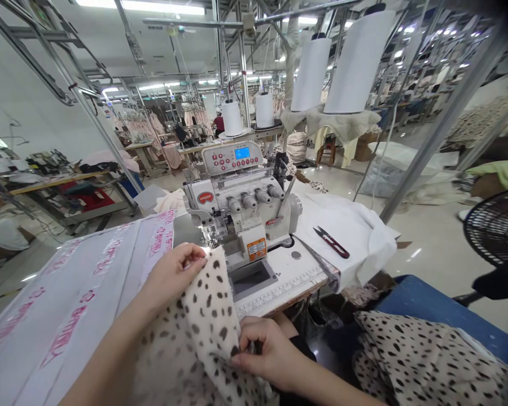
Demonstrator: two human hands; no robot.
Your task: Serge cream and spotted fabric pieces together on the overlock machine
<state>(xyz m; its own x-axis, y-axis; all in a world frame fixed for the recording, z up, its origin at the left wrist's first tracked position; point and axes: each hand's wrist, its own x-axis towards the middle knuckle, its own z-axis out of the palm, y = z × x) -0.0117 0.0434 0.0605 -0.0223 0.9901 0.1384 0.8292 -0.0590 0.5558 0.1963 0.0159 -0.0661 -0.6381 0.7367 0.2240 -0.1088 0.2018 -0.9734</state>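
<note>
A cream fabric piece with dark spots [211, 304] hangs between my hands, over the front edge of the sewing table. My left hand [182, 268] pinches its upper edge, close to the needle area of a white overlock sewing machine [245, 208]. Lower down and to the right, my right hand [265, 349] grips the fabric's right edge between thumb and fingers. The cloth's top corner lies just in front of the presser foot [211, 234]; whether it is under the foot, I cannot tell. The fabric's lower part runs out of view.
Dark thread snips [332, 242] lie on white cloth [351, 220] right of the machine. More spotted fabric [427, 361] rests on a blue surface [457, 316] at lower right. A black fan [499, 225] stands at the right edge. Large thread cones [358, 62] rise behind the machine.
</note>
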